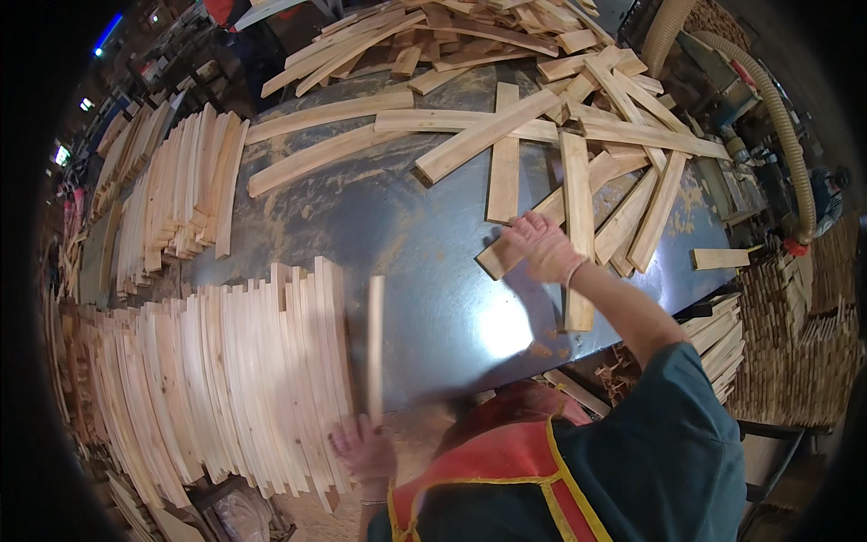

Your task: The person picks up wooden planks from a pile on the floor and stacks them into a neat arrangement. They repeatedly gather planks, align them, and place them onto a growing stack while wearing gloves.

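My right hand [544, 248] reaches over the middle of the table, with its fingers closed over a flat wooden board [499, 259] near that board's near end. Another board [576, 230] lies lengthwise beside the wrist, partly covered by my hand and forearm. Low and left of centre, my left hand [363, 452] is at the table's front edge, somewhat blurred. Its fingers close around the near end of a narrow wooden strip [375, 339] that stands on edge. Just left of that strip runs a long row of boards [226, 379] packed side by side on edge.
A loose heap of boards [452, 41] covers the far side of the dark metal table [433, 235], spreading to the right. A second row of boards [185, 194] stands far left. Stacked wood [786, 361] and a ribbed hose [781, 117] are at the right.
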`<state>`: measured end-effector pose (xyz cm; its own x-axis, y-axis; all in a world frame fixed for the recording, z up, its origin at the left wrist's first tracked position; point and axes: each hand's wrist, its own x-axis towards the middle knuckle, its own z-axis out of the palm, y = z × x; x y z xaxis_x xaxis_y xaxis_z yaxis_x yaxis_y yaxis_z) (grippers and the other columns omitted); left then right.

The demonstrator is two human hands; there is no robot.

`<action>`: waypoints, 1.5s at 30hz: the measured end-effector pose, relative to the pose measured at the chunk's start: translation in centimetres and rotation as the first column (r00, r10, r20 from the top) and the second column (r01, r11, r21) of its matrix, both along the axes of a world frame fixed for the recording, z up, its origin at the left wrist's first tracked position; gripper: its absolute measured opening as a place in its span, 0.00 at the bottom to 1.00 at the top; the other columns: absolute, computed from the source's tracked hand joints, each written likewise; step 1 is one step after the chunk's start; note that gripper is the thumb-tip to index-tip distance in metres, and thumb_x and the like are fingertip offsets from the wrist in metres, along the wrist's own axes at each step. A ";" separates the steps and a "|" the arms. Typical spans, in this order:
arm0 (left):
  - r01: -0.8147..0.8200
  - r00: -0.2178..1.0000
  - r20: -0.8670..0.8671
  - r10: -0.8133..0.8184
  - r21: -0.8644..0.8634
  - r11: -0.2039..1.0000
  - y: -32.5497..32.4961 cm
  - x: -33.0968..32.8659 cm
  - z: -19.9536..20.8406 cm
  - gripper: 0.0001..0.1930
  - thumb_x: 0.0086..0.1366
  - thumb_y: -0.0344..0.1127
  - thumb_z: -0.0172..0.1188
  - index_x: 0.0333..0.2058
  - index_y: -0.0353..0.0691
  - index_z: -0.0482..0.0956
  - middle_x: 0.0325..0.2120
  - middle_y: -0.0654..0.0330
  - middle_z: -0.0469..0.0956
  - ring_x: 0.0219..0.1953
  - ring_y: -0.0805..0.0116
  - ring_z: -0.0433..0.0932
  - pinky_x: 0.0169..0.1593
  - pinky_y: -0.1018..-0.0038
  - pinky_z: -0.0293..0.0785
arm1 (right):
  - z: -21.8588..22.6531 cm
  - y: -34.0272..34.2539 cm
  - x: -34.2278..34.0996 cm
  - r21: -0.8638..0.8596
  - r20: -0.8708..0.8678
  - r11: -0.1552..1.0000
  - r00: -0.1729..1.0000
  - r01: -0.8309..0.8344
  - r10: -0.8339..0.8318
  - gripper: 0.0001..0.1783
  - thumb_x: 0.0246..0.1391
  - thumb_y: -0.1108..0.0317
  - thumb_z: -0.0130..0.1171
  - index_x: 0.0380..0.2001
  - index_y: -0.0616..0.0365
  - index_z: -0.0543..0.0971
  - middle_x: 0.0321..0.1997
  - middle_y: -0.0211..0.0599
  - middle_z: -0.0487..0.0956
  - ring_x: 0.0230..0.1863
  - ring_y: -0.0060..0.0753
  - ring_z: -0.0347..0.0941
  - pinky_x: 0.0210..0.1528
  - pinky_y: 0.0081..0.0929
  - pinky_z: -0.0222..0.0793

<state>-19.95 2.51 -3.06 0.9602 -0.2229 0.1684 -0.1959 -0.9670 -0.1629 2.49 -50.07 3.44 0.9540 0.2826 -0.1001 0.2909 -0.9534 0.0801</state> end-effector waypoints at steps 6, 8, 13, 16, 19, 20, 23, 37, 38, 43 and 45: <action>-0.183 0.979 -0.092 0.180 -0.032 0.983 -2.3 4.9 2.6 0.46 0.59 0.55 0.72 0.72 0.45 0.67 0.72 0.49 0.65 0.76 0.40 0.58 0.75 0.42 0.56 | 0.1 -0.3 4.2 -0.125 -0.266 0.979 0.956 -0.164 0.126 0.35 0.50 0.60 0.69 0.64 0.44 0.75 0.66 0.39 0.76 0.73 0.47 0.67 0.74 0.51 0.56; -0.078 0.989 -0.132 0.062 -0.122 0.990 -6.3 7.6 3.6 0.49 0.54 0.54 0.75 0.73 0.44 0.66 0.72 0.49 0.64 0.76 0.41 0.57 0.75 0.43 0.55 | 0.8 2.8 4.6 -0.062 -0.360 0.971 0.913 -0.231 0.194 0.31 0.46 0.59 0.71 0.57 0.42 0.78 0.60 0.35 0.79 0.68 0.42 0.70 0.72 0.50 0.59; 0.069 0.920 -0.337 -0.200 -0.363 0.929 -18.8 11.7 6.9 0.52 0.51 0.56 0.77 0.72 0.40 0.66 0.70 0.48 0.65 0.74 0.42 0.60 0.74 0.46 0.56 | -0.6 6.5 -1.8 0.373 0.096 0.828 0.905 -0.418 0.413 0.40 0.40 0.53 0.74 0.59 0.46 0.76 0.61 0.40 0.77 0.68 0.49 0.69 0.70 0.56 0.62; 0.060 0.828 -0.505 -0.244 -0.353 0.934 -22.3 12.3 6.3 0.53 0.52 0.57 0.76 0.72 0.40 0.64 0.69 0.48 0.65 0.72 0.43 0.62 0.72 0.48 0.59 | 1.2 2.6 -3.6 0.391 -0.028 0.920 0.998 -0.045 0.060 0.45 0.42 0.48 0.74 0.65 0.46 0.72 0.66 0.42 0.72 0.71 0.54 0.66 0.71 0.58 0.62; 0.107 0.825 -0.500 -0.263 -0.319 0.942 -22.7 12.1 3.8 0.54 0.51 0.56 0.76 0.73 0.40 0.63 0.68 0.49 0.67 0.71 0.44 0.63 0.71 0.50 0.61 | 0.0 -0.1 -8.0 0.272 -0.247 0.949 0.965 0.159 -0.091 0.53 0.44 0.43 0.75 0.72 0.45 0.66 0.73 0.45 0.67 0.74 0.57 0.63 0.72 0.56 0.62; 0.136 0.848 -0.446 -0.285 -0.336 0.932 -22.1 11.5 1.7 0.54 0.51 0.56 0.76 0.73 0.40 0.63 0.67 0.49 0.68 0.70 0.45 0.65 0.70 0.50 0.62 | -1.4 -0.2 -9.3 0.246 -0.383 0.954 0.921 0.169 -0.064 0.58 0.44 0.42 0.76 0.76 0.43 0.62 0.75 0.48 0.66 0.74 0.56 0.63 0.72 0.52 0.64; 0.075 0.836 -0.474 -0.276 -0.400 0.914 -20.5 11.9 2.9 0.49 0.53 0.52 0.74 0.71 0.39 0.66 0.63 0.49 0.72 0.65 0.45 0.70 0.67 0.51 0.66 | -2.0 1.1 -9.6 0.257 -0.558 0.907 0.817 0.333 -0.142 0.60 0.44 0.44 0.77 0.78 0.45 0.60 0.75 0.50 0.67 0.74 0.56 0.64 0.72 0.49 0.65; -0.565 0.746 -0.665 0.022 -0.616 0.550 -7.2 3.5 7.3 0.36 0.65 0.48 0.65 0.67 0.36 0.74 0.58 0.49 0.80 0.59 0.51 0.79 0.62 0.54 0.74 | -3.8 25.2 -7.3 0.495 -0.792 0.719 0.594 0.488 0.141 0.43 0.60 0.49 0.59 0.72 0.64 0.62 0.60 0.71 0.79 0.63 0.66 0.77 0.66 0.50 0.72; -0.364 0.859 -0.505 0.088 -0.481 0.798 -6.9 3.3 7.0 0.37 0.65 0.49 0.66 0.69 0.35 0.72 0.61 0.49 0.78 0.62 0.53 0.76 0.65 0.54 0.71 | -3.5 27.2 -7.2 0.523 -0.774 0.718 0.608 0.458 0.176 0.42 0.60 0.49 0.59 0.69 0.65 0.64 0.57 0.71 0.80 0.60 0.66 0.78 0.63 0.49 0.73; -0.191 0.962 -0.209 0.173 -0.068 0.979 -6.2 5.6 3.9 0.48 0.62 0.54 0.66 0.75 0.35 0.60 0.74 0.44 0.61 0.76 0.39 0.57 0.75 0.40 0.54 | -7.2 27.1 -3.7 0.798 -0.567 0.553 0.613 0.242 0.550 0.31 0.60 0.51 0.61 0.57 0.64 0.72 0.46 0.59 0.84 0.49 0.54 0.81 0.54 0.44 0.75; -0.148 0.989 -0.036 0.147 -0.019 0.989 -4.1 5.4 -0.1 0.47 0.59 0.50 0.67 0.74 0.38 0.62 0.74 0.44 0.61 0.75 0.35 0.57 0.76 0.43 0.54 | -6.6 23.4 -0.8 0.859 -0.419 0.499 0.716 0.113 0.559 0.27 0.59 0.53 0.62 0.56 0.59 0.74 0.43 0.48 0.85 0.45 0.43 0.80 0.52 0.40 0.75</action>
